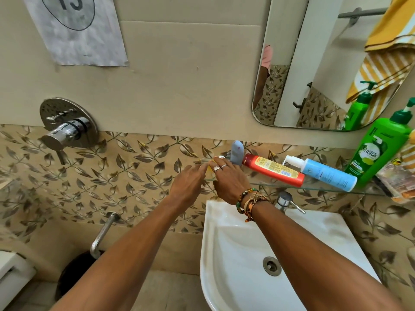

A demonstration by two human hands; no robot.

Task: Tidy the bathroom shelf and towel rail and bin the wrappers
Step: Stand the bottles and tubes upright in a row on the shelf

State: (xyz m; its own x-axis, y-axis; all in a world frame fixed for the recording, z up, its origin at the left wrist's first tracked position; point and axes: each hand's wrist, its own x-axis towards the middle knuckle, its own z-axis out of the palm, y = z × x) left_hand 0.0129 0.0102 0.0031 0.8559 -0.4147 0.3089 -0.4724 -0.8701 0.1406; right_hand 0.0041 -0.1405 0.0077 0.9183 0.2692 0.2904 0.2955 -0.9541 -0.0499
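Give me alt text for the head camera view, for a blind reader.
The left hand and right hand reach to a small yellow item at the end of a glass shelf above a white sink. Beside them, a red bottle and a blue bottle lie flat; a green pump bottle stands.

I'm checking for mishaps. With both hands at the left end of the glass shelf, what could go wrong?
The red bottle and blue bottle lie on their sides on the glass shelf; a nudge from the right hand might roll them into the sink. The yellow item at the fingers sits near the shelf's end and could slip off.
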